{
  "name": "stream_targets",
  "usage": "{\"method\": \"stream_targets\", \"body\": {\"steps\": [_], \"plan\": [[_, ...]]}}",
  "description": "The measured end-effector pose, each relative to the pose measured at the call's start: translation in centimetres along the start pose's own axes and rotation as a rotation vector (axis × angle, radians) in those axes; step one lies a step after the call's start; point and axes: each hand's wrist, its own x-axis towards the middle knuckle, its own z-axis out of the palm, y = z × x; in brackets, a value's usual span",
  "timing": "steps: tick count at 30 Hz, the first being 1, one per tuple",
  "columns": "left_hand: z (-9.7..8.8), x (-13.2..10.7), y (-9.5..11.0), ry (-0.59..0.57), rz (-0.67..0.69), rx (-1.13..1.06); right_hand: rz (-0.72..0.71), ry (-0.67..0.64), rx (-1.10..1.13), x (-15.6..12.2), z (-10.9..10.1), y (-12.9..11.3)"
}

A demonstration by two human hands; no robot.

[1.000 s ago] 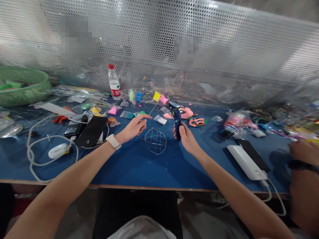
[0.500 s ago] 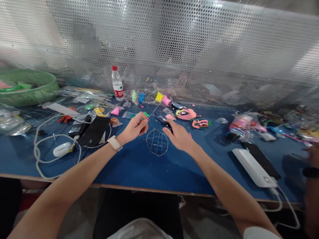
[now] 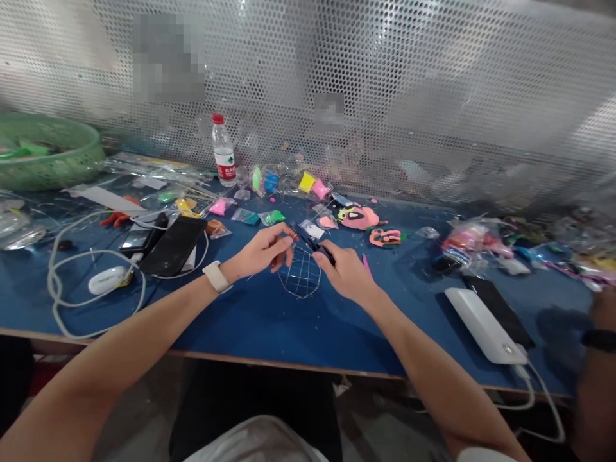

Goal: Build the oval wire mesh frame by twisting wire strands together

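My left hand (image 3: 272,249) is closed in a pinch on a thin wire (image 3: 295,239), of which only a short bit shows at the fingertips. My right hand (image 3: 347,269) grips dark-handled pliers (image 3: 312,242). Their jaws point up and left, close to the left fingertips and the wire. Just below and between the hands, a rounded wire mesh frame (image 3: 299,277) with crossing wires lies flat on the blue table (image 3: 289,333). The left fingers cover part of its upper left edge.
Behind the hands lie several small bags of coloured clay (image 3: 273,217) and pink clay shapes (image 3: 359,218). A water bottle (image 3: 224,157) stands near the perforated metal screen (image 3: 375,77). Phones, cables (image 3: 60,282) and a white power bank (image 3: 484,327) flank the arms. Another person's arm (image 3: 601,359) is at right.
The left hand has moved slightly down and right, bringing the wire close to the pliers' jaws. The left hand now overlaps the mesh frame's edge. The view has shifted a little.
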Motion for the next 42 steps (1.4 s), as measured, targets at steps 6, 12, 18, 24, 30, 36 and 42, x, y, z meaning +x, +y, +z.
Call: {"method": "stream_targets", "body": {"steps": [6, 12, 18, 24, 30, 36, 42], "plan": [[-0.3, 0.0, 0.2, 0.023, -0.035, -0.064, -0.003, 0.016, 0.005, 0.0, 0.1, 0.1], [0.1, -0.2, 0.5, 0.034, -0.086, -0.050, 0.004, 0.003, 0.003, -0.1, 0.2, 0.1], [0.3, -0.3, 0.6, 0.036, -0.067, -0.063, 0.005, -0.012, -0.017, -0.1, 0.1, 0.2], [0.3, -0.2, 0.3, 0.051, -0.064, -0.064, -0.004, -0.039, -0.049, -0.2, 0.2, 0.0], [0.3, -0.2, 0.1, 0.058, -0.072, -0.085, 0.014, -0.045, 0.006, -0.5, 0.1, -0.7], [0.3, -0.3, 0.1, 0.049, -0.070, -0.116, 0.020, -0.046, -0.050, -0.5, 0.2, -0.3], [0.1, -0.4, 0.1, 0.014, -0.051, -0.080, 0.029, 0.018, -0.039, -0.2, 0.0, 0.3]]}}
